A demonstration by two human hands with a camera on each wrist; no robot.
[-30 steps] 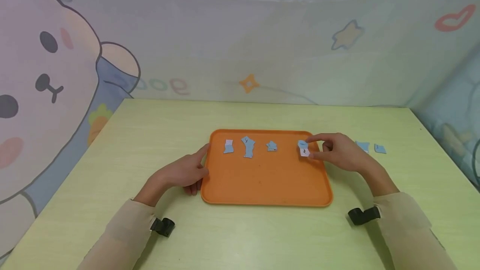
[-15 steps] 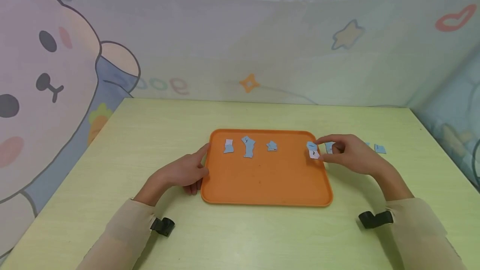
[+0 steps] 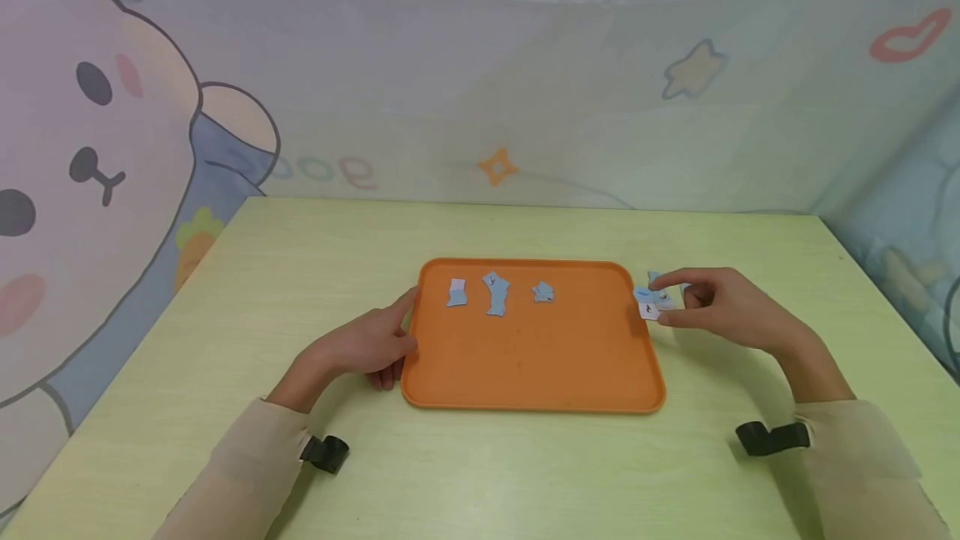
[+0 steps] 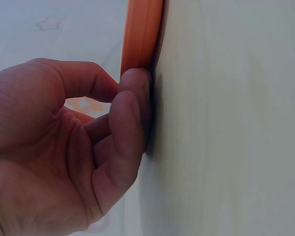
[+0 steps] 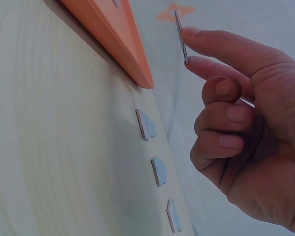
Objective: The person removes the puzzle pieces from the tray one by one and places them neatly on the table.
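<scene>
My right hand (image 3: pixel 731 307) pinches a flat blue-and-white puzzle piece (image 3: pixel 648 310) with a small dark mark, just past the right rim of an orange tray (image 3: pixel 525 357). In the right wrist view this puzzle piece (image 5: pixel 181 37) stands edge-on between thumb and index fingertip, above the table, while the other fingers curl in. My left hand (image 3: pixel 367 346) grips the tray's left edge; in the left wrist view thumb and fingers meet the rim (image 4: pixel 140 37). Along the tray's far side lie a white-and-blue piece (image 3: pixel 457 293), a long blue piece (image 3: pixel 496 295) and a small blue piece (image 3: pixel 543 292).
To the right of the tray, several loose pieces lie on the pale wooden table (image 3: pixel 525 473), partly covered by my right hand in the head view. The right wrist view shows a nearer piece (image 5: pixel 146 126) and a middle piece (image 5: pixel 159 172). A printed cloth (image 3: pixel 450 65) hangs behind.
My right hand has carried the pinched puzzle piece rightward, from over the tray to beyond its right rim, above the loose pieces. My left hand and the tray stay in place.
</scene>
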